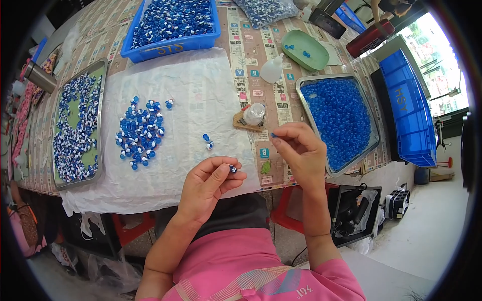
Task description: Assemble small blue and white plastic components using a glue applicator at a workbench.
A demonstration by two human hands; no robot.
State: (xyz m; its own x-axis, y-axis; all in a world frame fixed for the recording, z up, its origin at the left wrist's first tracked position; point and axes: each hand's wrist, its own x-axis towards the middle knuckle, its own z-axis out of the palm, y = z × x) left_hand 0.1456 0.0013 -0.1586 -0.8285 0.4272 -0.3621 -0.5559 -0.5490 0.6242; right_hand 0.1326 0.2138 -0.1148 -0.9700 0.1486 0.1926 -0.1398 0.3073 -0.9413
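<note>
Nearest the camera, at the bottom centre of the frame, wore a pink shirt [226, 253] and faced a counter [113, 35] spread with a patterned cover and, over part of that, a white sheet [193, 80]. Pinched a small blue-and-white piece [232, 169] between thumb and fingertips of the left hand [207, 184], just below the middle of the frame, above the near part of the sheet. Gripped a tiny blue piece [273, 135], mostly covered, between thumb and forefinger of the right hand [302, 149], right of centre and apart from the left. To handle both well, likely needed a light pinch at the edges, leaving most of each piece in sight; probably risked a slip or a spin by squeezing hard on such rounded shapes. Would likely have done best with slow, steady wrists. Had a loose pair of pieces [207, 141] beyond the left hand and a pile of blue-and-white pieces [140, 133] left of centre, both better not brushed. Had a clear container [254, 114] on a wooden block [242, 123] beyond the right hand, seemingly easy to knock, then a white squeeze bottle [271, 69] and a green dish [321, 61] toward the upper right. Had a metal tray [302, 100] of blue pieces at the right, another tray [102, 125] at the left, and a blue bin [201, 41] at the upper left of centre.
</note>
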